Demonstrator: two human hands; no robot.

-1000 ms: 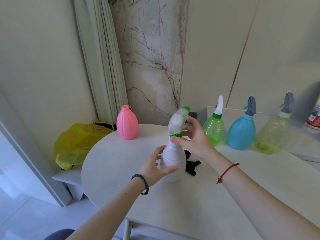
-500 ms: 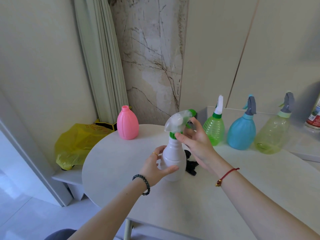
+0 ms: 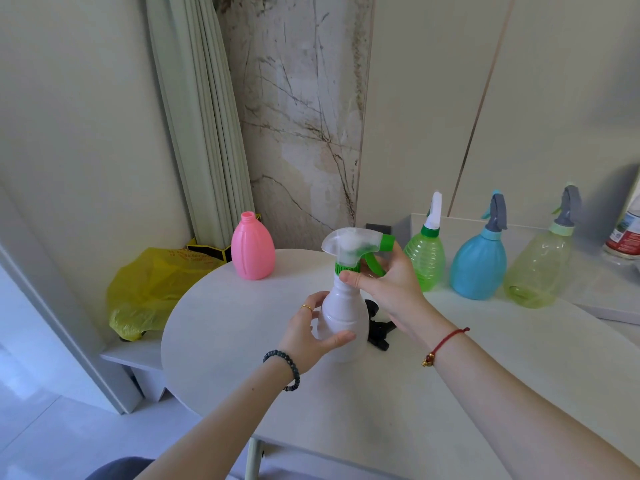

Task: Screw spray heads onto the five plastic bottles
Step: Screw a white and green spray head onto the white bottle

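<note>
A white bottle stands upright on the round white table, and my left hand wraps its lower body. On its neck sits a translucent spray head with a green nozzle and collar, nozzle pointing right. My right hand grips that collar with thumb and fingers. A pink bottle without a head stands at the table's far left. Green, blue and pale yellow-green bottles with heads on stand in a row at the right. A black spray head lies behind the white bottle, partly hidden.
A yellow plastic bag lies on a low ledge left of the table. Folded panels lean against the wall behind. A labelled bottle shows at the far right edge on a raised shelf.
The spray head has turned on the white bottle: its nozzle swung from facing away to pointing right. My right hand rotated with it; my left hand kept hold of the bottle.
</note>
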